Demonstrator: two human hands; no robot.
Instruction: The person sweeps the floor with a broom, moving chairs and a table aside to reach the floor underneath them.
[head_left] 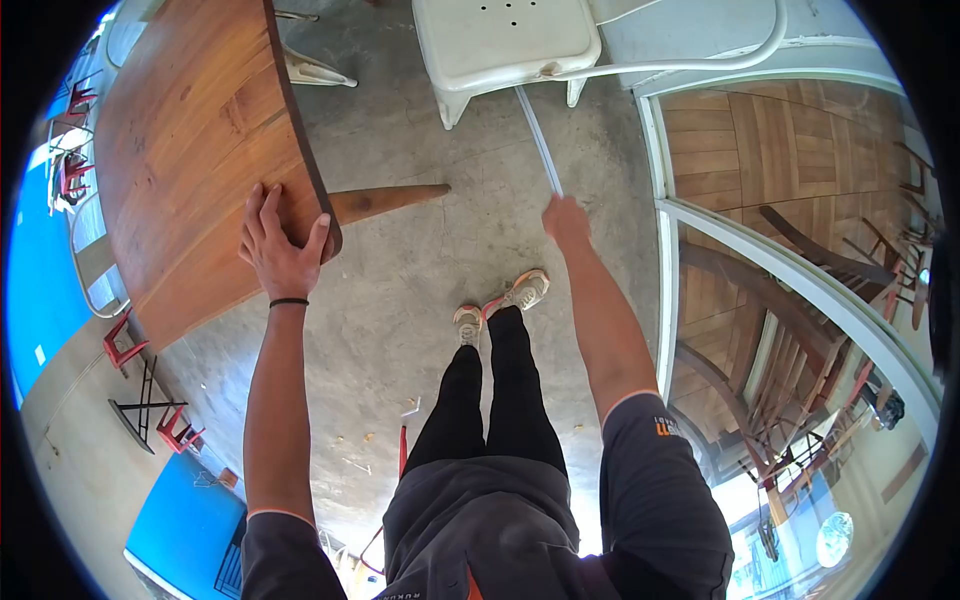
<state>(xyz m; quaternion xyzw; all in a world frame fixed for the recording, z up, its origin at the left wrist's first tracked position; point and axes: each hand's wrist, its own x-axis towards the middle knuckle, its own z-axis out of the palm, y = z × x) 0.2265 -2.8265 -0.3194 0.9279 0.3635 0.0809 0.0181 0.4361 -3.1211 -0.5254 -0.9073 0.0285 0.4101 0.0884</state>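
My left hand rests on the corner of a brown wooden table, its fingers spread over the top and the thumb near the edge. Out in front on the right, my right hand is closed around the near end of a long, thin, pale stick. The stick points forward, and its far end goes out of sight beneath a white metal chair.
A wooden table leg juts out over the concrete floor. Glass panels in a white frame stand on the right, with wooden furniture seen through them. Red stools and a blue panel are at the left.
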